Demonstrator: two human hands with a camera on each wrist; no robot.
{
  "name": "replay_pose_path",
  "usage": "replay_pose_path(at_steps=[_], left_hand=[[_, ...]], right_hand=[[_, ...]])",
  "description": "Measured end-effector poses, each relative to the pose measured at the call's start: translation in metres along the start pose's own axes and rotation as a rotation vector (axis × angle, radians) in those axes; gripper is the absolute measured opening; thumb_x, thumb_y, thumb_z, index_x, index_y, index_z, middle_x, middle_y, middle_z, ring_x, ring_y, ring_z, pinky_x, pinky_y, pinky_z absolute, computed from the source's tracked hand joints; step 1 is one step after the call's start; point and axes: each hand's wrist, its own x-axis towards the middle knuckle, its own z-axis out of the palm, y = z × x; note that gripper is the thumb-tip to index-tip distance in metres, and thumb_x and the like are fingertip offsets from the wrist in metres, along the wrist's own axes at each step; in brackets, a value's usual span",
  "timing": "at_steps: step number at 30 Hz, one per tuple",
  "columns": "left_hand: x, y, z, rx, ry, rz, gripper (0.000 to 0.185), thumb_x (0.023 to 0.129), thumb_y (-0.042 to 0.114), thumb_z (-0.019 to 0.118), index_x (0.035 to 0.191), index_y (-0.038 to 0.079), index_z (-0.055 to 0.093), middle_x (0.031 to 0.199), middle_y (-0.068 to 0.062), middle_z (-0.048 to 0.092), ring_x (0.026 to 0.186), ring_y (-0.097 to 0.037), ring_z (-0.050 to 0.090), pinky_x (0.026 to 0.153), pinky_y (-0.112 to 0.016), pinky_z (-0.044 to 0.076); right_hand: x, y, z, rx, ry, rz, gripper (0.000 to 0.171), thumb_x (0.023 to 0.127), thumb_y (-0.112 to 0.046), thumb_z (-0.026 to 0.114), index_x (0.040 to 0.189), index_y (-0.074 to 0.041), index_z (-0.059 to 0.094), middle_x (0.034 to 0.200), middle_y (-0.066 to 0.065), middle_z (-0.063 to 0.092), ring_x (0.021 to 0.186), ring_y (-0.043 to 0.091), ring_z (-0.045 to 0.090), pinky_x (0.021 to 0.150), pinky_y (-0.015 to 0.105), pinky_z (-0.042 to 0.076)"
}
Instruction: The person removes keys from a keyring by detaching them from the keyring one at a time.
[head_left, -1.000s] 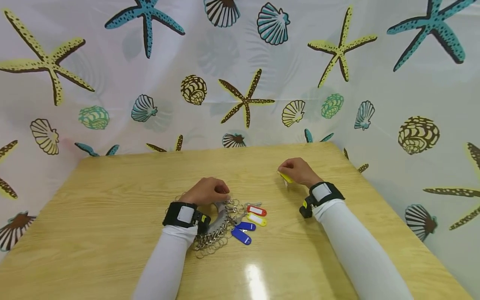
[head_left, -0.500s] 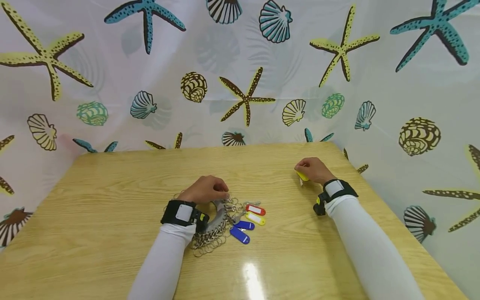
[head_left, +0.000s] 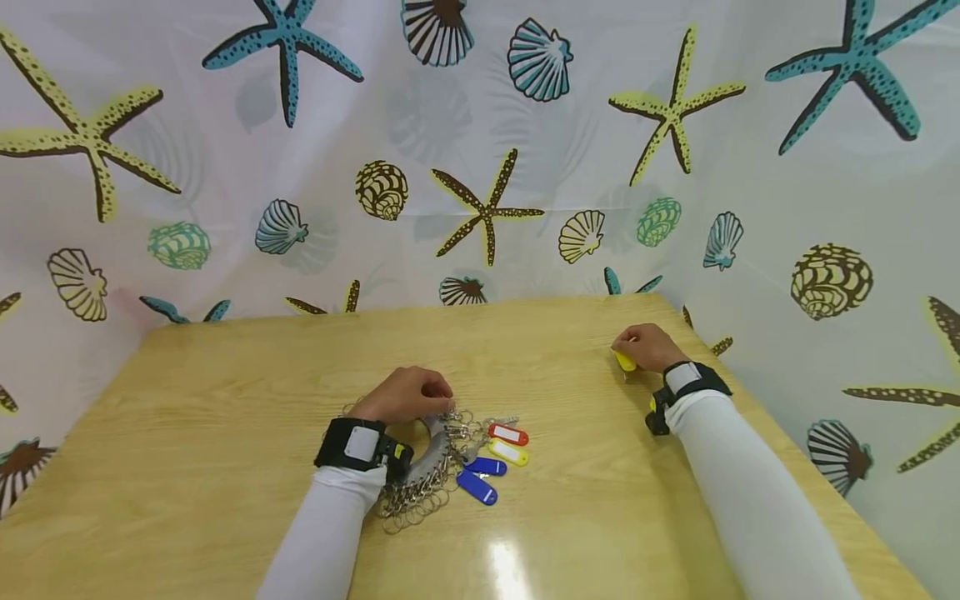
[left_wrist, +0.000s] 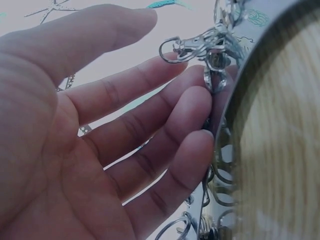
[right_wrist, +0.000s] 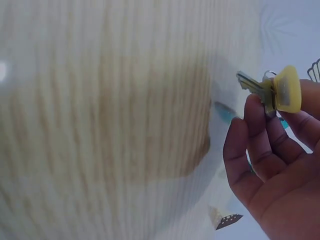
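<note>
While your left hand (head_left: 408, 393) rests relaxed fingers on the steel ring of metal key clips (head_left: 431, 467) mid-tabletop (head_left: 225, 417), your right hand (head_left: 647, 347) pinches the yellow-capped metal key (right_wrist: 274, 91) near the far right corner.

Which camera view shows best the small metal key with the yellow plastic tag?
The right wrist view: the metal key with the yellow plastic tag appears large, pinched by the right hand. The head view shows only a yellow speck; the left wrist view shows nothing.
</note>
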Motion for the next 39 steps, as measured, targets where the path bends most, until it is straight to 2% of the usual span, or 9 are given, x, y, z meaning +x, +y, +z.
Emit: replay_pose_path(at_steps=[7, 15, 28, 39], left_hand=[[-0.003, -0.002, 0.005, -0.003, 0.008, -0.007, 0.018, 0.092, 0.024, 0.067, 0.101, 0.009, 0.071, 0.089, 0.001, 0.067, 0.078, -0.012, 0.060, 0.071, -0.031, 0.049], [-0.003, -0.006, 0.008, -0.021, 0.019, -0.019, 0.018, 0.091, 0.024, 0.068, 0.100, 0.010, 0.072, 0.087, 0.002, 0.067, 0.077, -0.012, 0.060, 0.070, -0.031, 0.049], [-0.003, 0.003, 0.002, -0.007, 0.023, 0.006, 0.018, 0.091, 0.023, 0.067, 0.101, 0.008, 0.071, 0.087, 0.001, 0.067, 0.078, -0.012, 0.060, 0.071, -0.031, 0.049], [-0.001, 0.000, 0.003, -0.007, 0.023, 0.003, 0.016, 0.091, 0.023, 0.068, 0.100, 0.010, 0.071, 0.088, 0.001, 0.067, 0.077, -0.011, 0.060, 0.070, -0.030, 0.049]], right_hand=[[-0.001, 0.013, 0.003, -0.066, 0.014, 0.036, 0.028, 0.098, -0.020, 0.053, 0.105, 0.005, 0.063, 0.097, 0.018, 0.060, 0.084, 0.029, 0.054, 0.075, 0.038, 0.044], [0.000, 0.011, 0.007, -0.103, 0.025, 0.018, 0.022, 0.096, -0.015, 0.054, 0.098, 0.004, 0.065, 0.091, 0.016, 0.060, 0.080, 0.028, 0.054, 0.074, 0.039, 0.043], [0.000, 0.007, 0.008, -0.133, 0.057, 0.017, 0.022, 0.095, -0.013, 0.054, 0.098, 0.005, 0.066, 0.093, 0.017, 0.062, 0.085, 0.032, 0.055, 0.079, 0.043, 0.044], [0.000, 0.011, 0.008, -0.152, 0.082, -0.009, 0.024, 0.094, -0.014, 0.055, 0.099, 0.006, 0.068, 0.094, 0.019, 0.065, 0.086, 0.034, 0.058, 0.079, 0.046, 0.046]])
